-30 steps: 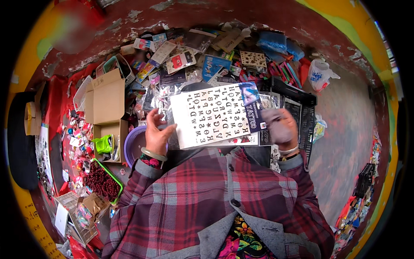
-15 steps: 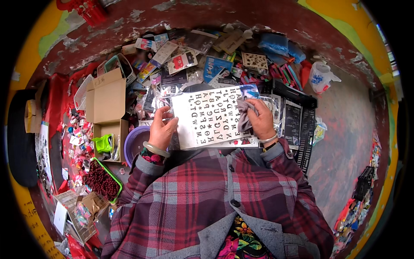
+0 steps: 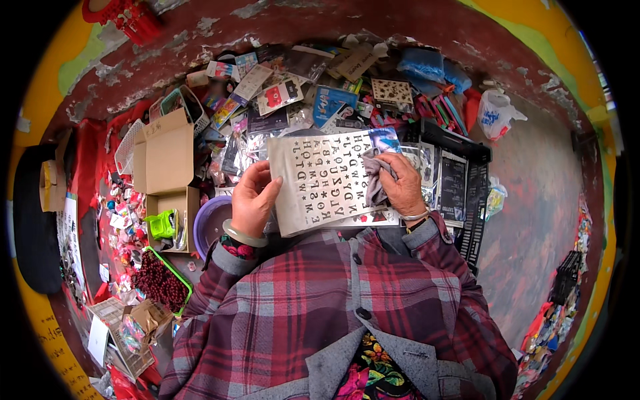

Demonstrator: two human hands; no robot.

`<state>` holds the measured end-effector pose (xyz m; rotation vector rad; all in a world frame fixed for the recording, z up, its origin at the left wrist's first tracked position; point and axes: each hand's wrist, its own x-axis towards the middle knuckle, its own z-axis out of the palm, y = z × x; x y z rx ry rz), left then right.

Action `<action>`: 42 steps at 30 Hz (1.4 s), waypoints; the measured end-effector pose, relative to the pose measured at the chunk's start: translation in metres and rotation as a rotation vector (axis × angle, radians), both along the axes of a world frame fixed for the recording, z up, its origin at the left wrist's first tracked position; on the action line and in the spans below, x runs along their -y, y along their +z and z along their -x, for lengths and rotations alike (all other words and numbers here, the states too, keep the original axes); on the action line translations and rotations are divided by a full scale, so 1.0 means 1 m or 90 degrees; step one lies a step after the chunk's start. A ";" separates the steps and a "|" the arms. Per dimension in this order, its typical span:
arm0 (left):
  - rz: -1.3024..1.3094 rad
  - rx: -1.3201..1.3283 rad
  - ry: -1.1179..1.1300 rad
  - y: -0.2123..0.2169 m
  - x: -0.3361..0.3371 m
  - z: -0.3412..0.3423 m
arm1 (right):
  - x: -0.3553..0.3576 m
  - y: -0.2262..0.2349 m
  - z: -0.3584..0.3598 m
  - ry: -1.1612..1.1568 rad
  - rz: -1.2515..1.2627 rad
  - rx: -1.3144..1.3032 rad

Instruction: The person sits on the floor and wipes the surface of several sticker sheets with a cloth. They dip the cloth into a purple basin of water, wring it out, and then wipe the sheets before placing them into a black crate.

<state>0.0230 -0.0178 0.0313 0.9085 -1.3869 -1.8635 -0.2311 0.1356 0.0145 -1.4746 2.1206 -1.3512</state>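
Observation:
A whitish letter sheet (image 3: 320,183) with rows of black letters and stars lies in front of my chest, partly over other flat packs. My left hand (image 3: 253,205) grips its left edge, thumb on top and fingers curled behind; the fingertips are hidden. At the sheet's right side, my right hand (image 3: 403,188) holds a bunched grey cloth (image 3: 378,179) against the printed face. A blue-and-white picture pack (image 3: 385,139) shows from under the sheet's upper right corner.
A black crate (image 3: 475,220) stands to the right, flat packs inside. Left are a purple basin (image 3: 208,227), an open cardboard box (image 3: 170,157) and a green-rimmed tray (image 3: 183,283) of dark red beads. Beyond the sheet lie heaped packets (image 3: 280,97). A white plastic bag (image 3: 497,115) sits far right.
The letter sheet has tilted, and its left part looks greyer. My left fingers have drawn closer together at its edge. The right hand and cloth have shifted slightly toward the left.

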 end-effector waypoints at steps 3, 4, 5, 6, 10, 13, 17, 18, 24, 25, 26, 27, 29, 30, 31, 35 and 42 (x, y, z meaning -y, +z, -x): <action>-0.059 -0.068 -0.054 0.013 -0.002 0.009 | 0.000 0.001 -0.001 -0.005 0.001 0.009; -0.120 -0.100 -0.061 0.020 -0.006 0.015 | 0.000 0.001 -0.001 -0.006 0.000 0.014; -0.182 -0.133 -0.068 0.025 -0.007 0.019 | 0.000 0.001 -0.001 -0.005 0.005 0.016; -0.269 -0.123 -0.068 0.029 -0.007 0.020 | -0.001 0.002 -0.001 -0.003 0.010 0.018; -0.541 -0.219 -0.112 0.009 0.002 0.022 | -0.003 -0.004 0.005 -0.004 0.022 0.159; -0.482 -0.314 -0.091 -0.011 0.009 0.027 | -0.006 0.001 0.013 -0.017 0.040 0.502; -0.518 -0.442 -0.145 -0.014 -0.001 0.026 | 0.004 0.042 -0.001 0.046 0.097 0.597; -0.533 -0.454 -0.165 -0.014 -0.002 0.025 | 0.009 0.046 -0.008 0.084 0.099 0.543; -0.587 -0.554 -0.249 -0.029 0.003 0.020 | 0.054 0.027 -0.063 0.414 0.040 0.114; -0.574 -0.548 -0.244 -0.022 0.002 0.023 | 0.054 0.018 -0.076 0.449 -0.049 -0.036; -0.554 -0.382 -0.064 -0.012 -0.005 0.026 | 0.050 0.010 -0.091 0.479 -0.137 -0.187; -0.517 -0.375 -0.060 -0.008 -0.007 0.029 | 0.048 0.006 -0.100 0.501 -0.200 -0.230; -0.496 -0.386 -0.081 -0.011 -0.005 0.027 | 0.052 0.000 -0.099 0.515 -0.172 -0.192; -0.510 -0.406 -0.101 -0.018 -0.004 0.024 | 0.055 -0.002 -0.099 0.523 -0.158 -0.172; -0.525 -0.426 -0.122 -0.023 -0.003 0.021 | 0.060 -0.001 -0.097 0.523 -0.150 -0.193; -0.543 -0.412 -0.124 -0.027 -0.008 0.029 | 0.079 0.008 -0.091 0.379 -0.109 -0.240; -0.555 -0.544 -0.117 -0.045 -0.007 0.028 | 0.088 -0.009 -0.102 0.348 0.052 -0.245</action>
